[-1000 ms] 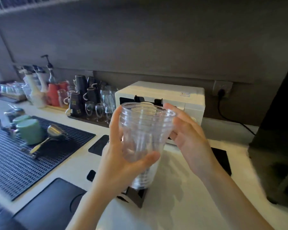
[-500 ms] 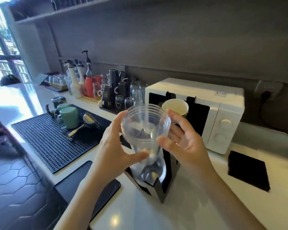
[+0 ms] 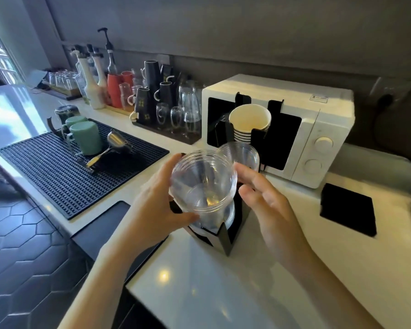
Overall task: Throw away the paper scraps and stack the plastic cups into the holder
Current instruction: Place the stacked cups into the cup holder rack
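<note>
A stack of clear plastic cups (image 3: pixel 203 184) stands mouth up in the front slot of a black cup holder (image 3: pixel 226 238) on the white counter. My left hand (image 3: pixel 157 207) wraps the stack's left side, thumb under its near rim. To the right of the stack my right hand (image 3: pixel 271 207) is off it, fingers spread and empty. A second clear cup stack (image 3: pixel 239 155) stands in the slot behind. Paper cups (image 3: pixel 249 121) fill the rear slot. No paper scraps are visible.
A white microwave (image 3: pixel 318 129) stands behind the holder. A black ribbed mat (image 3: pixel 57 172) at left holds green mugs (image 3: pixel 86 136) and a metal jigger. Syrup bottles, dark mugs and glasses line the back wall. A black square mat (image 3: pixel 347 210) lies at right. Counter edge and tiled floor are at lower left.
The cup stack has gone down into the holder's front slot. My right hand has come off the rim and opened. The view has tilted downward.
</note>
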Demonstrator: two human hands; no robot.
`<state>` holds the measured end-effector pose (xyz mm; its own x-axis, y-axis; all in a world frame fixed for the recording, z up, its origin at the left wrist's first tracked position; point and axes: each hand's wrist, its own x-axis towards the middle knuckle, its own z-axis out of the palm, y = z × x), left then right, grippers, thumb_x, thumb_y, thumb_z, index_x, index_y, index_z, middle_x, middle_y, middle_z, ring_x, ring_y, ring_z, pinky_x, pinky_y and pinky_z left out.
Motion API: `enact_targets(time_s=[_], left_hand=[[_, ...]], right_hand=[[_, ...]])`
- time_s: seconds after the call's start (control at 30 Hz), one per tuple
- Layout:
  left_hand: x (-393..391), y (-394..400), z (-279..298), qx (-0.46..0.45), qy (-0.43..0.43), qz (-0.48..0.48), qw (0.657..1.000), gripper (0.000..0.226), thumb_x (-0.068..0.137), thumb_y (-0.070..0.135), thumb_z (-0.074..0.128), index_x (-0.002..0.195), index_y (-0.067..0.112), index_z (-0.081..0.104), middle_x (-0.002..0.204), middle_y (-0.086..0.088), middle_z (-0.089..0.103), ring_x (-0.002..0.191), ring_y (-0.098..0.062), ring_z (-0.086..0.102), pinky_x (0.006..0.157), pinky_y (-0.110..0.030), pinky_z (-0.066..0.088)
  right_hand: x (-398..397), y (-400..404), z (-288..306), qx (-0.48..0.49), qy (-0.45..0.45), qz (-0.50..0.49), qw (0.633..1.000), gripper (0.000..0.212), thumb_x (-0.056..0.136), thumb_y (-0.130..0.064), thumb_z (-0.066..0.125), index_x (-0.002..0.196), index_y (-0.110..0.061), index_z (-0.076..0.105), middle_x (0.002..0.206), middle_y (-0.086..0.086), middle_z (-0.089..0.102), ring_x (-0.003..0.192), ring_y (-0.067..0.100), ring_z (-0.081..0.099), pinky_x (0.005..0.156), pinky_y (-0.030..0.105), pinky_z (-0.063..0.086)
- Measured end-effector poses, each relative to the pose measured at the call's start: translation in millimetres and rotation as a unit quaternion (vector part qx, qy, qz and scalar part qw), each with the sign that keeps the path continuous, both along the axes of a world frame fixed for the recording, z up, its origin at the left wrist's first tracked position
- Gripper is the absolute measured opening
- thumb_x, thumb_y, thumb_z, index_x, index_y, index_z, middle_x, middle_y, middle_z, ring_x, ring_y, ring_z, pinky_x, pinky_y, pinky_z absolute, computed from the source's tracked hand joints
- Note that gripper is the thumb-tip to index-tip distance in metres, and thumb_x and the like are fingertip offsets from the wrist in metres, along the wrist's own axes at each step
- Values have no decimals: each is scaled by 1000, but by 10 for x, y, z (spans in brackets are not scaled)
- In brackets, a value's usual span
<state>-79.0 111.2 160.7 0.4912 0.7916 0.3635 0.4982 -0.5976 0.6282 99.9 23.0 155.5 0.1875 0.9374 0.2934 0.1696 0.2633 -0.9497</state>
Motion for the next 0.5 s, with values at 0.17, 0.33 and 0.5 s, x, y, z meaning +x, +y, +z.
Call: enact_targets(time_s=[0.17, 0.33, 0.5], left_hand=[[7, -9, -84, 51, 84, 15, 995, 110, 55, 32, 84, 141, 27, 15, 135, -1, 49, 124, -18, 37, 101, -35, 30], [43, 45, -112, 34, 118, -7, 992, 111, 54, 39, 83, 141, 28, 14, 142, 0, 42, 132, -20, 32, 108, -43, 29], [65, 147, -147, -7, 174, -28, 984, 118, 48, 47, 82, 141, 30, 12, 141, 1, 41, 131, -19, 30, 107, -39, 29]], right_hand=[[-48, -121, -113, -22, -5, -21, 1000, 42, 82, -39, 48, 123, -33, 53, 117, -19, 62, 108, -11, 54, 82, 0, 37], [-57, -168, -190, -52, 6, -31, 998, 45, 81, -39, 46, 124, -30, 54, 115, -13, 67, 105, -7, 56, 84, -2, 37], [-64, -149, -239, -94, 18, -37, 995, 50, 79, -47, 43, 126, -33, 52, 127, -19, 57, 113, -20, 44, 82, -8, 31]])
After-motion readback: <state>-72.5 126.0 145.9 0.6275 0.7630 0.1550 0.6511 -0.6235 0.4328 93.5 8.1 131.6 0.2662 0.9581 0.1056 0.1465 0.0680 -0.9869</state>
